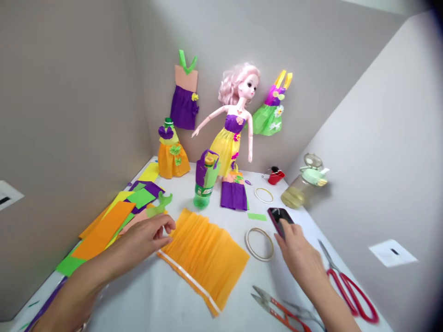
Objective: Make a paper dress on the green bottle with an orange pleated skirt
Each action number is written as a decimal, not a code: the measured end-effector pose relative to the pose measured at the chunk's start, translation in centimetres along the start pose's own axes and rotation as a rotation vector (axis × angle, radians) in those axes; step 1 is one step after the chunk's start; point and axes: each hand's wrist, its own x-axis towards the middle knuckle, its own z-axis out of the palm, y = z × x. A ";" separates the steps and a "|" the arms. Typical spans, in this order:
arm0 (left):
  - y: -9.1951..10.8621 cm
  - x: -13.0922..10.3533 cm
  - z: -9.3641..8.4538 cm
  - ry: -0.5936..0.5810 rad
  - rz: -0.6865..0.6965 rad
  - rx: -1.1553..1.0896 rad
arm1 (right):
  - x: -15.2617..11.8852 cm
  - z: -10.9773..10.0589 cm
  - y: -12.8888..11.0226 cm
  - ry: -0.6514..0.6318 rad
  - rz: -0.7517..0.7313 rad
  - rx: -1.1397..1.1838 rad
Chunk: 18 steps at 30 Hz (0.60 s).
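Observation:
A pleated sheet of orange crepe paper (207,251) lies on the table, with a white strip along its near edge. My left hand (157,234) hovers at its left side, fingers curled but thumb apart, holding nothing. On the right, my right hand (296,244) grips the near end of a dark smartphone (279,217), index finger over the screen. A roll of double-sided tape (247,251) sits between the paper and that hand. Orange-handled snips (277,309) lie near the right forearm; red-handled scissors (349,290) are beyond it.
Coloured paper sheets (104,230) pile up on the left. A doll (238,115) in a paper dress stands at the back, behind a dressed green bottle (202,198). A small purple paper skirt (234,196), a red bucket (276,177) and a jug (294,196) stand rightward.

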 end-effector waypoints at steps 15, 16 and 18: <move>-2.5 -2.4 2.3 -0.052 -0.159 0.330 | 0.0 2.3 -14.7 -0.488 -0.359 0.451; -2.6 -2.2 2.5 -0.040 -0.162 0.287 | 0.0 2.2 -14.9 -0.518 -0.340 0.521; -2.3 -1.6 2.7 -0.014 -0.144 0.162 | -0.2 2.2 -14.8 -0.552 -0.302 0.652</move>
